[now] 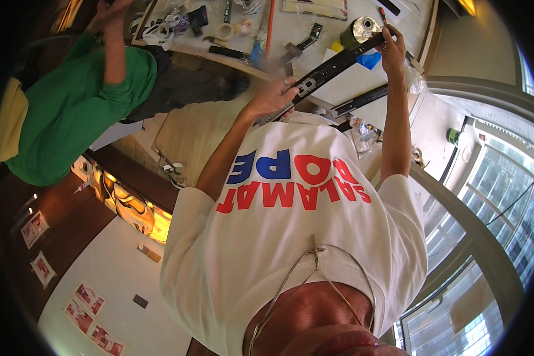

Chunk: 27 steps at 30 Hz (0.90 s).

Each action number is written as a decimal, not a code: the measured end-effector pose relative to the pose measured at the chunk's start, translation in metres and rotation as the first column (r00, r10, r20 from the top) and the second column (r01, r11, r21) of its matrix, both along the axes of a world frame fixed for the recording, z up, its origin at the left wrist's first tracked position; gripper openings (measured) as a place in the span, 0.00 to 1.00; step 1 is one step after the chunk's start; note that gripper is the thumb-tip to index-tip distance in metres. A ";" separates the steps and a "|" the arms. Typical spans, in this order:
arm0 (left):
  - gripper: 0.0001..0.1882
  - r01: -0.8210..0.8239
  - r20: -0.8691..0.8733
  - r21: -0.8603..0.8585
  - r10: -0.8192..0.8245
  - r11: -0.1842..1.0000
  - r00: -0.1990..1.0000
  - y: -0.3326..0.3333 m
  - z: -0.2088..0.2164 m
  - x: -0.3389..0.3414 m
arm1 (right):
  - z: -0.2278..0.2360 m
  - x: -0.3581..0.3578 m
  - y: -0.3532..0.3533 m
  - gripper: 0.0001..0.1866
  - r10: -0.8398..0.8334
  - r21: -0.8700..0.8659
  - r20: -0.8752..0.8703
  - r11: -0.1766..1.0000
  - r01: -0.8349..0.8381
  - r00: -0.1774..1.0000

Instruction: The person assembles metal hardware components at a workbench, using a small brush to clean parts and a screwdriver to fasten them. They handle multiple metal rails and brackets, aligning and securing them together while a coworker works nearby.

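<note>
A long black metal drawer slide (336, 64) with slots and holes runs slantwise in front of me over the worktable. Around its near, left end my left hand (271, 98) is closed, the thumb on top and some fingers blurred. At the far, right end my right hand (393, 52) pinches the slide between thumb and fingers. A second black drawer slide (362, 101) lies below it on the table. Close to my right hand are a silver can (362, 29), a scrap of blue plastic (369, 60) and a thin red-tipped item whose kind I cannot make out.
The pale worktable (252, 35) carries a tape roll (224, 31), black metal pieces (302, 44), a red rod (270, 29) and plastic bags (158, 35). A person in a green shirt (89, 115) is at the left. Glass windows (498, 184) stand at the right.
</note>
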<state>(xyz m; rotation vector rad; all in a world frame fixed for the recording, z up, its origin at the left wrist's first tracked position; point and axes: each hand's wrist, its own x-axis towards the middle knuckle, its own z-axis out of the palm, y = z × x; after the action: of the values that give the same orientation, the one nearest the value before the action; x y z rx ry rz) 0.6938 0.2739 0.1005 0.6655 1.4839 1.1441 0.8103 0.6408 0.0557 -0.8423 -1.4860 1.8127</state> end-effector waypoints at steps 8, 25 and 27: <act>0.11 -0.011 -0.152 0.142 0.033 0.990 0.988 -0.031 -0.030 -0.004 | -0.019 -0.008 0.002 0.22 0.019 -0.008 0.010 1.000 -0.019 1.000; 0.09 -0.091 0.074 -0.083 0.098 0.992 0.992 -0.130 -0.029 -0.036 | 0.006 -0.087 -0.070 0.22 0.150 0.012 0.016 0.989 -0.150 0.989; 0.09 -0.076 0.099 -0.084 0.085 0.994 0.992 -0.142 -0.029 -0.040 | -0.001 -0.090 -0.078 0.21 0.116 -0.121 -0.073 0.985 -0.124 0.991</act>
<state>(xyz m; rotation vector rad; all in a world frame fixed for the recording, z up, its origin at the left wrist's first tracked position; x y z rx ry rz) 0.6537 0.1322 0.0717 0.4890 1.4725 1.1568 0.7201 0.5628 0.0544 -0.7584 -1.4201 2.0208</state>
